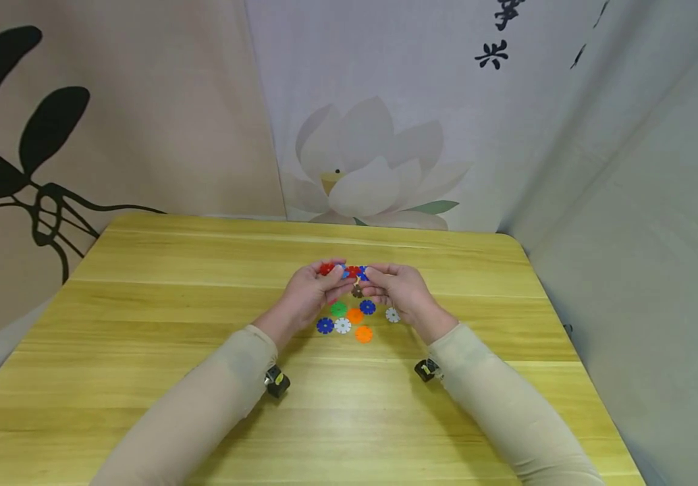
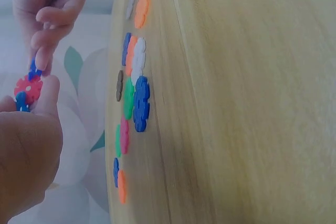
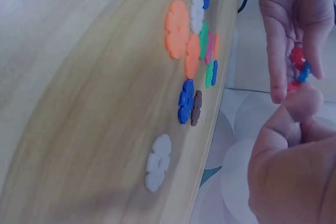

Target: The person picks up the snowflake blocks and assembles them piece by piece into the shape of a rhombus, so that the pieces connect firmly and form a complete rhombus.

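Note:
Both hands meet above the far middle of the table, holding a short chain of interlocking plastic snowflake discs in red and blue. The left hand (image 1: 308, 293) grips the chain's left end, where a red disc (image 1: 327, 268) shows beside its fingers. Between the hands is another red disc (image 1: 354, 272), joined to a lighter blue disc (image 2: 21, 101) near the left thumb. At the other end, the right hand (image 1: 408, 291) pinches a dark blue disc (image 1: 362, 273) between thumb and fingers. Fingers partly cover the joints.
Beneath the hands, loose discs lie flat on the wooden table (image 1: 173, 378): green (image 1: 339, 309), orange (image 1: 364, 334), white (image 1: 343, 326), blue (image 1: 325, 325), brown (image 3: 196, 108) and pink (image 2: 124, 136). Another white disc (image 1: 392, 314) lies apart, by the right wrist. A printed curtain (image 1: 385, 101) hangs behind the table.

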{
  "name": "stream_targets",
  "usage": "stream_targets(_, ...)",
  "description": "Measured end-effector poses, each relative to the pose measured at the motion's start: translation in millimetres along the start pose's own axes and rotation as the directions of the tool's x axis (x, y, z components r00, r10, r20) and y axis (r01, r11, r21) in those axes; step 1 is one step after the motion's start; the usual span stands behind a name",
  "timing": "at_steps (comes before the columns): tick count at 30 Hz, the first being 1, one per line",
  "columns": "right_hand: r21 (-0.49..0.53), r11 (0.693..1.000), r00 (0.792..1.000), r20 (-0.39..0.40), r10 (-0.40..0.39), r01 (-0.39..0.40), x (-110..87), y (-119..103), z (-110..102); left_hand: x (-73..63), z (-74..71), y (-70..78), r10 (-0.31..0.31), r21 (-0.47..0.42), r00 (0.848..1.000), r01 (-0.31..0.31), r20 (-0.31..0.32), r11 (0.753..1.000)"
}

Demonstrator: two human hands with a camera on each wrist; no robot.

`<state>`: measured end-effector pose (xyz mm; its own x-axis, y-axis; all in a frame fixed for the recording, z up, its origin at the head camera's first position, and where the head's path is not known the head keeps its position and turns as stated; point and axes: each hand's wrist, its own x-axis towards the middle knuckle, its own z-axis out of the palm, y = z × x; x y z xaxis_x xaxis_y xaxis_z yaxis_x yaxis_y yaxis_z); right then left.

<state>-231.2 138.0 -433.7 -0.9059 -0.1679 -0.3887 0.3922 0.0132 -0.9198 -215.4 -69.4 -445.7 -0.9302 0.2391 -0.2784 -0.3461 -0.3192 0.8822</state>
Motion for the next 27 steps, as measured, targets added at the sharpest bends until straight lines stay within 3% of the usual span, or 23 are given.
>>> stream_targets(11, 0.024, 0.999, 0.998, -0.043, -0.036, 0.037, 0.4, 3.2, 5.8, 2.0, 0.8, -0.3, 0.005, -0.003, 1.000, -0.005, 0.031, 1.000)
stream_targets(27, 0.043, 0.997, 0.997, -0.030, -0.066, 0.067, -0.4, 8.6, 9.9, -0.4, -4.8, -2.2, -0.008, 0.014, 0.996, 0.006, 0.092, 1.000)
